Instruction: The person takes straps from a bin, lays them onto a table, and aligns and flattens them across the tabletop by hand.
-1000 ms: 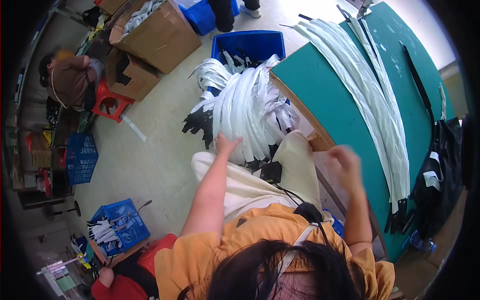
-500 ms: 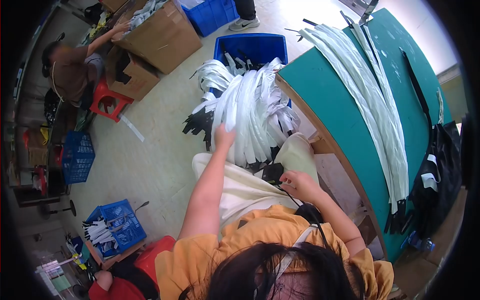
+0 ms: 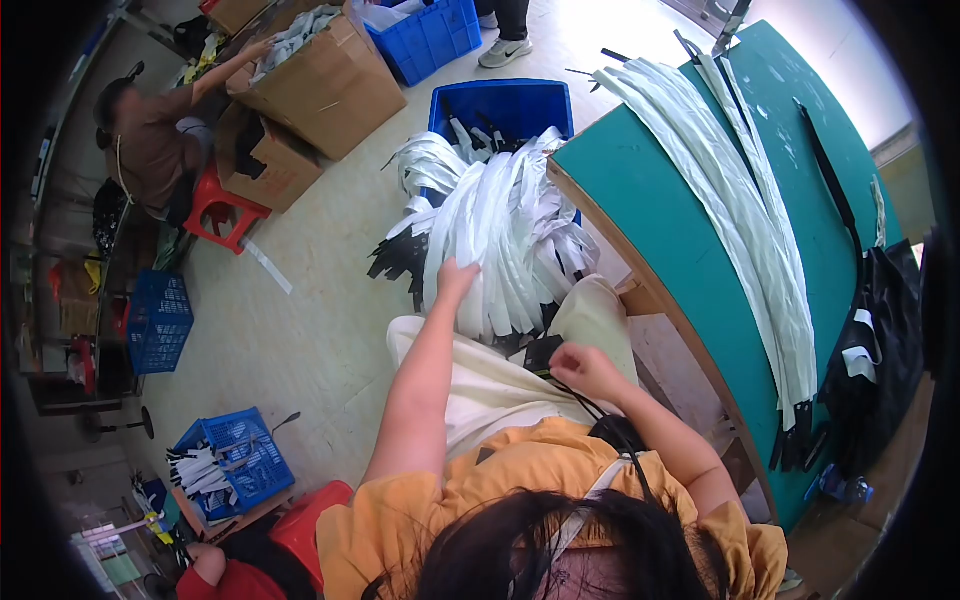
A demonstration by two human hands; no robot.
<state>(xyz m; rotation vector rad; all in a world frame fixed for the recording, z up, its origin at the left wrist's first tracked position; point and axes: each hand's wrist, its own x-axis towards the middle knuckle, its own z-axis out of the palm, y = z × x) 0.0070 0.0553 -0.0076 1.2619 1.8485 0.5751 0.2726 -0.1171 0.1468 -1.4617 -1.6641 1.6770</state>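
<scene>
A thick bundle of long white strips (image 3: pixel 500 235) with black ends hangs over the near edge of a blue bin (image 3: pixel 500 95) and down towards my knees. My left hand (image 3: pixel 457 284) is closed at the left side of this bundle, its fingertips on a white strip and partly hidden. Over my lap, my right hand (image 3: pixel 590 372) has its fingers curled together; what they hold, if anything, is too small to make out. Just beside those fingers lies a dark box-like object (image 3: pixel 542 354) on my thigh, with thin black cords running from there towards my waist.
At my right stands a green-topped table (image 3: pixel 650 180) carrying long white strips (image 3: pixel 735 190) and black material (image 3: pixel 880 340). Cardboard boxes (image 3: pixel 330 90), a red stool (image 3: pixel 222 212) and blue crates (image 3: pixel 160 320) stand leftward. A co-worker (image 3: pixel 150 140) reaches into a box.
My left hand has shifted slightly right and down along the white strips. My right hand has drawn a little left, with its fingers curled more tightly. The view has tilted slightly.
</scene>
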